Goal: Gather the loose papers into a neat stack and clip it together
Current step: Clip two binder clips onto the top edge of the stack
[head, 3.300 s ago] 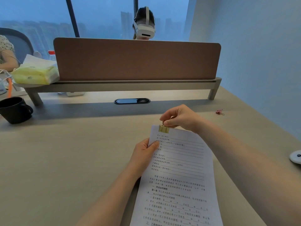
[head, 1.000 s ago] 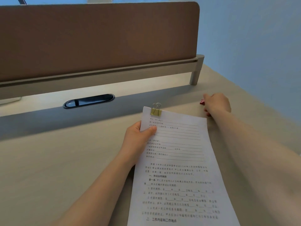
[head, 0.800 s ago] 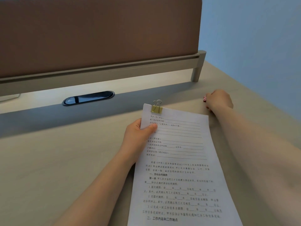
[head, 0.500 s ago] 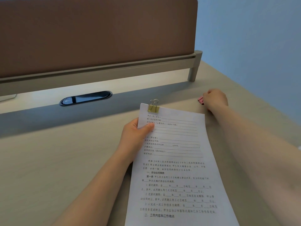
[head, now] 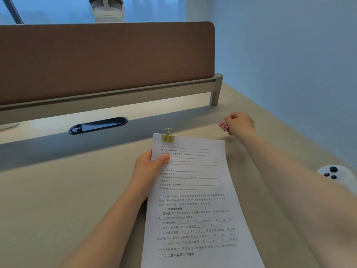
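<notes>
desk [head: 58, 209]: beige | divider [head: 106, 60]: brown | left hand [head: 146, 171] grip: papers [head: 195, 200] | right hand [head: 241, 123] grip: pink clip [head: 223, 126]

Pale wood desk [head: 58, 209], lit cool and dim. Brown divider panel [head: 106, 59] across the back on a grey rail [head: 116, 97], black oval cable port [head: 98, 125] just below. Plain bluish wall [head: 289, 55] right; hazy blue window [head: 48, 8] behind.

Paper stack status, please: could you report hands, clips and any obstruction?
Left hand holds paper stack. Gold clip on top edge. Right hand pinches pink clip. Nothing obstructing.
</notes>
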`<action>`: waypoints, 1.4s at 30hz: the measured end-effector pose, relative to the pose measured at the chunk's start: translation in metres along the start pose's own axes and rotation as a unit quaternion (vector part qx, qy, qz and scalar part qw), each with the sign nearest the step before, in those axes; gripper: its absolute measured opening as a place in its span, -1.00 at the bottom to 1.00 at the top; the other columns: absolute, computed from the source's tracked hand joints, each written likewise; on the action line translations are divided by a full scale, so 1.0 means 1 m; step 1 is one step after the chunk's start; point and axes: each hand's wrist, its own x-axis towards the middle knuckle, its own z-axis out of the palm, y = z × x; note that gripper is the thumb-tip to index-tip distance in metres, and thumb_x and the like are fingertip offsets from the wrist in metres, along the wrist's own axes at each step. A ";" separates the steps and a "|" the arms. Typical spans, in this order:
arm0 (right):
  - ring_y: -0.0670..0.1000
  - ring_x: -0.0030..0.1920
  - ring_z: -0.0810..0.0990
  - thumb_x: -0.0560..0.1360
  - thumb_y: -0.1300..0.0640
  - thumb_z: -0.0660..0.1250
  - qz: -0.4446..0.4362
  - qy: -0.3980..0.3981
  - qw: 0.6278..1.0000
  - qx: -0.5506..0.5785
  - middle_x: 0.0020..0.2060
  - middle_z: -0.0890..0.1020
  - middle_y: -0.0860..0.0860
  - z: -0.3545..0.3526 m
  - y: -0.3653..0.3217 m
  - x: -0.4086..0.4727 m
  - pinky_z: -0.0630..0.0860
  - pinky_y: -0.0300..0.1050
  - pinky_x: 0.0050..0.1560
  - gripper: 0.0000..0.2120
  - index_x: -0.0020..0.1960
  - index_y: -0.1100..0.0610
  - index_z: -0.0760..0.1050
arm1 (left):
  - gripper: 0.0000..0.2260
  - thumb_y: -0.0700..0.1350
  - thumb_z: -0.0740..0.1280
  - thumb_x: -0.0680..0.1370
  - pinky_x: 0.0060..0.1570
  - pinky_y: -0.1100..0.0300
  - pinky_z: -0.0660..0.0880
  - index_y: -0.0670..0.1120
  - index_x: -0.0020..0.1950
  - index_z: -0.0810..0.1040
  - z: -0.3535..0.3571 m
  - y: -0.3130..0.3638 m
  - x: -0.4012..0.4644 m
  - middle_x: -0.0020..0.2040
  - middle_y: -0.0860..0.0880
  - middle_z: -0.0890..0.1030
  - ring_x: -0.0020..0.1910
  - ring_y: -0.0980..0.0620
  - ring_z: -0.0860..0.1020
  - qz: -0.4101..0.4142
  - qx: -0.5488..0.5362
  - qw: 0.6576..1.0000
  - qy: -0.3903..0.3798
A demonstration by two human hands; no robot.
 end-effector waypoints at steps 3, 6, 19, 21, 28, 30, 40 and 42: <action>0.19 -0.13 0.68 0.46 0.15 0.31 -0.019 -0.033 0.999 0.028 -0.23 0.68 0.13 -0.003 -0.009 -0.019 0.65 0.14 0.00 -0.86 -0.25 0.14 0.55 | -0.90 -0.20 0.37 0.56 -0.32 0.09 0.65 -0.11 0.07 0.62 -0.009 0.000 -0.012 -0.11 -0.10 0.75 -0.21 -0.11 0.73 -0.002 0.000 1.000 0.006; 0.08 -0.27 0.64 0.38 0.24 0.43 -0.051 -0.079 0.993 0.065 -0.28 0.69 0.14 -0.004 -0.018 -0.036 0.66 0.12 -0.02 -0.94 -0.15 0.13 0.62 | -0.89 -0.21 0.37 0.56 -0.33 0.08 0.65 -0.12 0.08 0.62 -0.022 0.000 -0.027 -0.11 -0.13 0.74 -0.22 -0.13 0.72 -0.010 -0.003 1.000 0.011; -0.02 -0.33 0.68 0.42 0.33 0.48 -0.130 -0.243 0.949 0.155 -0.35 0.71 0.04 0.012 -0.069 -0.130 0.66 -0.15 -0.15 -0.75 0.09 0.30 0.59 | -0.86 -0.24 0.36 0.56 -0.37 0.07 0.64 -0.19 0.11 0.58 -0.078 -0.002 -0.087 -0.09 -0.22 0.73 -0.24 -0.18 0.72 -0.021 -0.040 0.998 0.031; -0.01 -0.32 0.68 0.42 0.35 0.48 -0.134 -0.263 0.941 0.167 -0.33 0.69 0.02 0.015 -0.073 -0.140 0.66 -0.17 -0.17 -0.77 0.07 0.27 0.61 | -0.85 -0.24 0.36 0.56 -0.35 0.04 0.64 -0.20 0.12 0.58 -0.086 -0.004 -0.094 -0.08 -0.23 0.73 -0.22 -0.20 0.71 -0.020 -0.043 0.998 0.036; -0.02 -0.32 0.66 0.42 0.37 0.47 -0.163 -0.297 0.930 0.140 -0.24 0.63 0.10 0.021 -0.083 -0.169 0.63 -0.19 -0.22 -0.83 0.01 0.25 0.65 | -0.85 -0.25 0.36 0.55 -0.35 0.05 0.64 -0.21 0.12 0.58 -0.105 -0.009 -0.115 -0.09 -0.21 0.73 -0.23 -0.18 0.72 -0.008 -0.057 0.998 0.035; 0.01 -0.33 0.65 0.42 0.38 0.46 -0.174 -0.303 0.928 0.133 -0.24 0.64 0.14 0.023 -0.086 -0.175 0.62 -0.22 -0.25 -0.83 0.01 0.30 0.64 | -0.84 -0.25 0.36 0.55 -0.36 0.07 0.64 -0.21 0.12 0.59 -0.108 -0.010 -0.118 -0.10 -0.20 0.73 -0.24 -0.17 0.72 -0.007 -0.061 0.997 0.035; -0.05 -0.32 0.63 0.42 0.37 0.47 -0.187 -0.303 0.930 0.088 -0.22 0.65 0.16 0.030 -0.085 -0.183 0.58 -0.28 -0.29 -0.89 -0.08 0.24 0.65 | -0.80 -0.29 0.37 0.53 -0.31 0.02 0.65 -0.24 0.14 0.58 -0.116 -0.016 -0.121 -0.03 -0.27 0.71 -0.21 -0.21 0.70 0.003 -0.102 0.995 0.020; -0.07 -0.34 0.63 0.41 0.38 0.47 -0.183 -0.310 0.929 0.083 -0.24 0.64 0.14 0.029 -0.084 -0.182 0.58 -0.28 -0.28 -0.89 -0.10 0.22 0.65 | -0.81 -0.29 0.37 0.53 -0.31 0.01 0.66 -0.23 0.14 0.58 -0.116 -0.017 -0.120 -0.02 -0.27 0.71 -0.20 -0.21 0.70 0.004 -0.108 0.994 0.018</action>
